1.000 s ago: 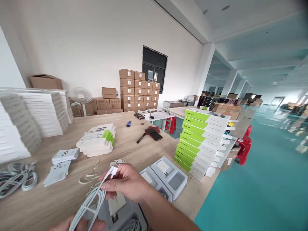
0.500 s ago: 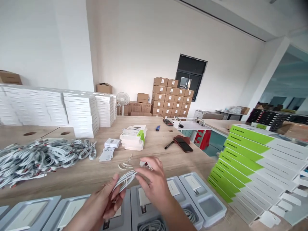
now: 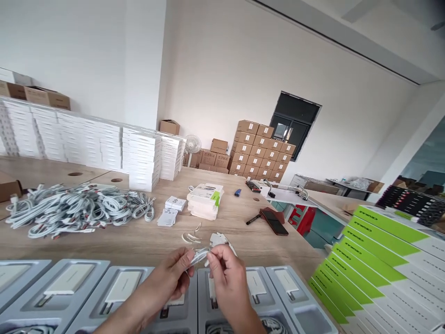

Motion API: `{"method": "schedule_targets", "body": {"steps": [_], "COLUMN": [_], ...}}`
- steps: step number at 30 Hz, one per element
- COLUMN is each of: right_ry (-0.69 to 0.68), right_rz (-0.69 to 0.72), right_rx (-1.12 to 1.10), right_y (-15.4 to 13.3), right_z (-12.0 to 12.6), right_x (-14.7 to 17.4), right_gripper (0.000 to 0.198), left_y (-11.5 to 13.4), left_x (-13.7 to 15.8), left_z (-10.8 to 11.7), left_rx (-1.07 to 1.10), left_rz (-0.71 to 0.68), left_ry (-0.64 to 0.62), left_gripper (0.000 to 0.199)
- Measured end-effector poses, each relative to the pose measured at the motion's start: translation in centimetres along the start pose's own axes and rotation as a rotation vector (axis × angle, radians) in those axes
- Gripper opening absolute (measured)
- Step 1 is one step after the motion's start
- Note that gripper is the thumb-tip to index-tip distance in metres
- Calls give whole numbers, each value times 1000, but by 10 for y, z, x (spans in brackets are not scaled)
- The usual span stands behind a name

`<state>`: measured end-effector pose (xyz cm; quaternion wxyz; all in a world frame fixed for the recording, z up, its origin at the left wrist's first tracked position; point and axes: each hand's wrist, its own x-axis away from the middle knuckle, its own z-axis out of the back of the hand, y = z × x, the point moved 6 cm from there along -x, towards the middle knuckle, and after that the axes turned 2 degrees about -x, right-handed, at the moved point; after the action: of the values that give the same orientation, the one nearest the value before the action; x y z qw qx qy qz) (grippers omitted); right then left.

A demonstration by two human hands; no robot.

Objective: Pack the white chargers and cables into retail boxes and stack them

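The fingers of the left hand (image 3: pixel 175 274) and right hand (image 3: pixel 227 274) are closed, both gripping a white cable bundle (image 3: pixel 199 256) held above the desk (image 3: pixel 139 248) and just behind a row of grey trays (image 3: pixel 311 322). White chargers (image 3: pixel 285 281) lie in the trays' rear compartments, and coiled cables (image 3: pixel 274 325) fill some front ones.

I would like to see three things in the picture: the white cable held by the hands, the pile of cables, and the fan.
White cable (image 3: pixel 200 255): head view, visible part of its bundle.
Pile of cables (image 3: pixel 88 208): head view, middle of the heap.
Fan (image 3: pixel 193 144): head view, round grille.
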<state>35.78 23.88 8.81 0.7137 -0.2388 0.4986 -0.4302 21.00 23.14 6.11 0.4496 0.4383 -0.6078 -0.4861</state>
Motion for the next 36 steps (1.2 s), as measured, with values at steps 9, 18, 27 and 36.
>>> {"method": "schedule_targets", "body": {"steps": [9, 18, 27, 36], "right_ry": [6, -80, 290, -46], "right_rz": [-90, -185, 217, 75], "right_rx": [-290, -472, 155, 42], "right_y": [2, 8, -1, 2], "right_z": [-3, -14, 20, 5], "right_x": [0, 0, -1, -7], "right_gripper": [24, 30, 23, 24], "left_y": [1, 8, 28, 21], "left_x": [1, 4, 7, 4], "left_z": [-7, -9, 3, 11], "left_rx": [198, 227, -139, -304], "left_rz": [-27, -30, -240, -301], "left_ry": [-169, -180, -59, 44], "left_gripper": [41, 42, 45, 44]}}
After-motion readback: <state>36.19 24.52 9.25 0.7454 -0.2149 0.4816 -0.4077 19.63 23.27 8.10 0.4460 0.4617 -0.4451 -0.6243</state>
